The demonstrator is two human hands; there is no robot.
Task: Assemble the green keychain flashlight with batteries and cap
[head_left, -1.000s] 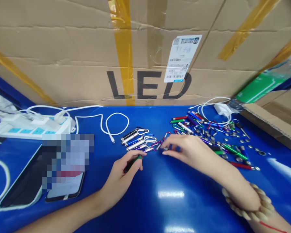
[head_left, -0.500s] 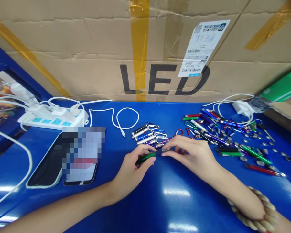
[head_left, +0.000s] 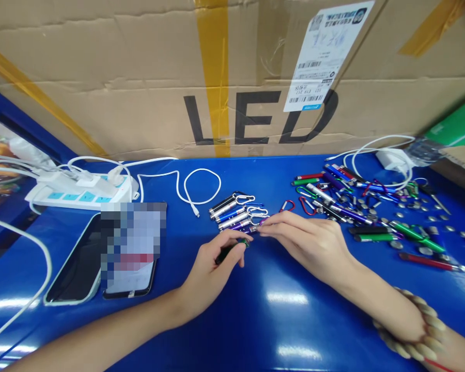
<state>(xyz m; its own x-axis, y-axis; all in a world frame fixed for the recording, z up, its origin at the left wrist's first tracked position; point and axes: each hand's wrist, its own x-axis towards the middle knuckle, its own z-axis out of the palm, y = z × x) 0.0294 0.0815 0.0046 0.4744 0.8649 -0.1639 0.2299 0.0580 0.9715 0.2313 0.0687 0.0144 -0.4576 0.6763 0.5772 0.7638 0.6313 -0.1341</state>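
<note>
My left hand [head_left: 213, 263] is closed around a short green penlight barrel [head_left: 245, 242], with one end showing between thumb and fingertips. To its right, my right hand [head_left: 313, 243] has its fingers pressed together in a pinch; whatever they hold, if anything, is hidden. Its fingertips are by the purple clip end of the nearest penlight in a small row. That row of penlights [head_left: 232, 219], black, blue, silver and purple with carabiner clips, lies just beyond my hands. A red carabiner [head_left: 287, 206] lies beside the row.
At the right is a loose pile of coloured penlight barrels [head_left: 372, 230], clips and button cells [head_left: 425, 251]. Two phones [head_left: 77, 263] lie at the left, near a white power strip [head_left: 83, 196] with cables. A large cardboard box [head_left: 139, 103] stands along the back of the blue table [head_left: 232, 330].
My right hand's fingers have closed together and shifted slightly up toward the penlight row. The green barrel has turned in my left hand, its end now facing up and right. The view has shifted slightly.
</note>
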